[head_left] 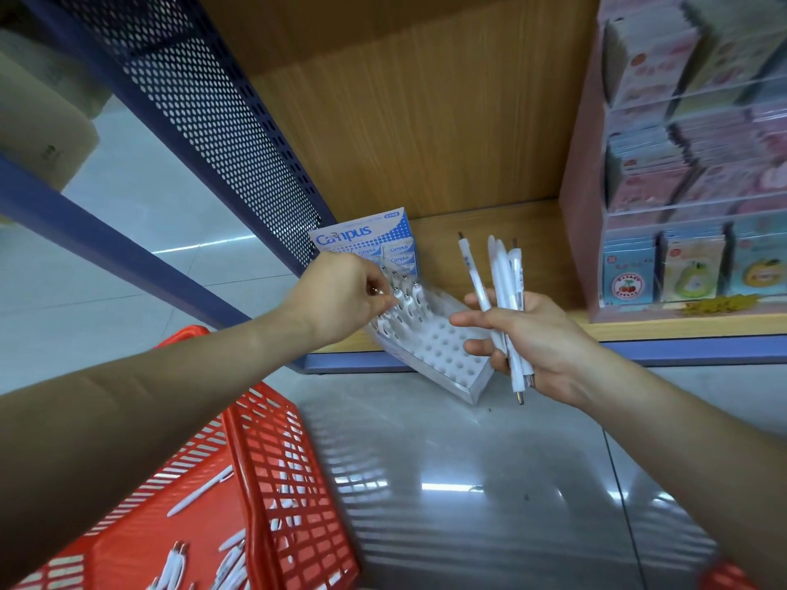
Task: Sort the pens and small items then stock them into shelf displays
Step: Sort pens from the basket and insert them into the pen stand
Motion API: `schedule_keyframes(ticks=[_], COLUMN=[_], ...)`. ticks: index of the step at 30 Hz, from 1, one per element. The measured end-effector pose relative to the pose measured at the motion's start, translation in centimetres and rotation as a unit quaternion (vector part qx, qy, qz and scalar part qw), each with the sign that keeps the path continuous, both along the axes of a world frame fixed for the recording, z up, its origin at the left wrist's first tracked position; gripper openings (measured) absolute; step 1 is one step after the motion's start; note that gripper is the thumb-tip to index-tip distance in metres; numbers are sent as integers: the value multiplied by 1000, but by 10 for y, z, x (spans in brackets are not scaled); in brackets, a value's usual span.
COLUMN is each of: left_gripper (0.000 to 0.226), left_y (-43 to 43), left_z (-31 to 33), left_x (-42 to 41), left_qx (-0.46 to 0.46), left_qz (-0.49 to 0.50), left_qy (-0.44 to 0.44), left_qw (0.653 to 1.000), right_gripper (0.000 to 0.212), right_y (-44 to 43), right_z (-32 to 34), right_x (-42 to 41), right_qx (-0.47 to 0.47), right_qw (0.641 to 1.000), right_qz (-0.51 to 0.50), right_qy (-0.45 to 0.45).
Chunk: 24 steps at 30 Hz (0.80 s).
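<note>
Head view: the pen tray (443, 347), a white block of round holes, lies tilted over the front edge of the shelf (468, 232); every place here is taken from it. At the tray's far-left corner the left hand (340, 291) has its grip pinched together on the top of a white pen (397, 295) that stands in a hole. Around it the standing pens (411, 296) fill the tray's back rows, while the near rows are bare holes. Just right of the tray the right hand (541, 338) keeps its grip clamped round a bundle of pens (504, 287), held roughly upright.

The step in hand looks like seating one pen. It likely goes best with the pen kept in line with its hole, pressed straight down, its clip turned like its neighbours; light pressure seems wise, since the tray overhangs the shelf edge and could tip. The right hand should offer one pen at a time.

Counts: one tray; about six standing pens, with some hidden by the hand; about five in the bundle, though overlap blurs that. There is one Campus box (370, 244) just behind the tray and one pink display stand (579, 249) well to its right. One red basket (272, 453) sits below-left of it, with loose pens (200, 489) inside: one lies apart, and the others are cut off, too few showing to count.
</note>
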<state>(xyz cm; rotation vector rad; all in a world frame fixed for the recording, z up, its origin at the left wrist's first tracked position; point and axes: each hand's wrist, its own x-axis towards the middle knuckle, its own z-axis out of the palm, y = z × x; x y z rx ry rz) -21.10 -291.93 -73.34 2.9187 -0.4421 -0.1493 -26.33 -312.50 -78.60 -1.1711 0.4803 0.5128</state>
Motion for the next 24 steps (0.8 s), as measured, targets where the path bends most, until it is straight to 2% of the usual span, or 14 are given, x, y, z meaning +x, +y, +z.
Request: schedule_keyframes(ticks=[5,12,24], left_gripper=[21,19,16], left_y=[-6,-2,0], left_z=[-7,-8,-13], left_x=[-1,-1,-6], left_qx=[4,1,-5], left_qz=[-18,-17,-9], left_qy=[-21,-21,-22], left_qw=[1000,1000,1000], right_gripper=[37,21,29], right_y=[0,-2,-2], right_z=[2,-1,-1], right_x=[-1,2,3], right_qx=[-7,-15,-15], right_qw=[1000,1000,1000], right_qz=[14,17,25], right_qy=[-4,-19,-5])
